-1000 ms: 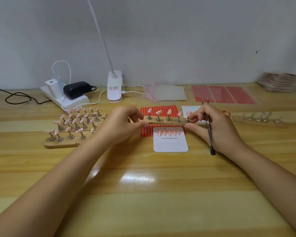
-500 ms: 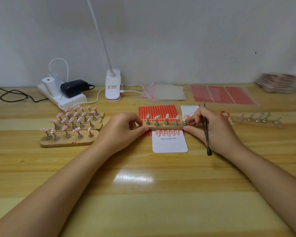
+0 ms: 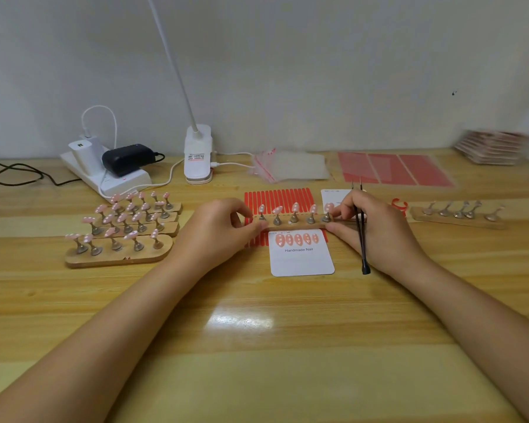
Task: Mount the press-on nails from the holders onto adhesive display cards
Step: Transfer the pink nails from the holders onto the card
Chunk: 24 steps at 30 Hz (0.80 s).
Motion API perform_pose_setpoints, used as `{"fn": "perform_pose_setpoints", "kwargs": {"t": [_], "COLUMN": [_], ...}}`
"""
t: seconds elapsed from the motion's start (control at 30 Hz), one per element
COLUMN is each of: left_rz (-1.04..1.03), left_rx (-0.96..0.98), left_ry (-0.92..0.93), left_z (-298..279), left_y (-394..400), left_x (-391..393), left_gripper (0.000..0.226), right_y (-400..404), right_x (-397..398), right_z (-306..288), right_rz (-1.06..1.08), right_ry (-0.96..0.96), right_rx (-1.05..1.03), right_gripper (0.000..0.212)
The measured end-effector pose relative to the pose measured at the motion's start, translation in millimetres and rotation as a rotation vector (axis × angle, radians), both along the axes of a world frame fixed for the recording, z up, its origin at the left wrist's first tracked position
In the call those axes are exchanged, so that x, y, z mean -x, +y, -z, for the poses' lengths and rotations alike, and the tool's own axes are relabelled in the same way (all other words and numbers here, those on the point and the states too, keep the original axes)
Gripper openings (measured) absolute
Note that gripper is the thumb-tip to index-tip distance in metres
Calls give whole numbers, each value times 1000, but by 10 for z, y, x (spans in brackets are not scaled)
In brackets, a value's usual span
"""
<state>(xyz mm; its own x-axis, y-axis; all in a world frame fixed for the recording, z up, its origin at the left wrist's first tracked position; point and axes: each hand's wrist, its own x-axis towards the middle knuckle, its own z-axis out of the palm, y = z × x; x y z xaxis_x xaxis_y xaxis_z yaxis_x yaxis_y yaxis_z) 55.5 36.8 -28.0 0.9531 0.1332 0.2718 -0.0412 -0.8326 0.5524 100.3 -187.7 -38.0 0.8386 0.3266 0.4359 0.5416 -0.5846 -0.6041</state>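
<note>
My left hand (image 3: pixel 219 230) pinches the left end of a wooden holder strip (image 3: pixel 292 223) and my right hand (image 3: pixel 376 230) pinches its right end, fingers curled round it, so both tips of the strip are hidden under my fingertips. Five pink press-on nails (image 3: pixel 295 207) stand on its pegs. The right hand also keeps black tweezers (image 3: pixel 361 230) tucked along the palm, points aimed away from me. Just nearer than the strip lies a white display card (image 3: pixel 301 261) with five nails already stuck along its far edge. A red adhesive sheet (image 3: pixel 278 198) lies under strip and card, mostly covered. A second card (image 3: pixel 333 195) peeks out behind my right fingers. Left of my hands sit full holders (image 3: pixel 119 251); far right is a holder of bare pegs (image 3: pixel 458 219). The stack (image 3: pixel 489 146) at the far right edge is too blurred, perhaps packaged cards.
</note>
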Motion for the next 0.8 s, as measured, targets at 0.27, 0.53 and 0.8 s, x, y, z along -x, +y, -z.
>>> {"fn": "perform_pose_setpoints", "kwargs": {"t": [0.27, 0.53, 0.8], "left_rz": [-30, -57, 37], "left_rx": [204, 396, 359], "left_ry": [-115, -55, 10], "left_z": [38, 48, 19], "left_y": [-98, -111, -85], "left_x": [-51, -81, -51], "left_gripper": [12, 20, 8], "right_y": [8, 9, -21], "right_x": [24, 14, 9], "right_z": [-23, -15, -22], "right_rz": [-1, -7, -39], "right_ry": [24, 21, 72], "right_rx": [-12, 3, -9], "right_gripper": [34, 35, 35]}}
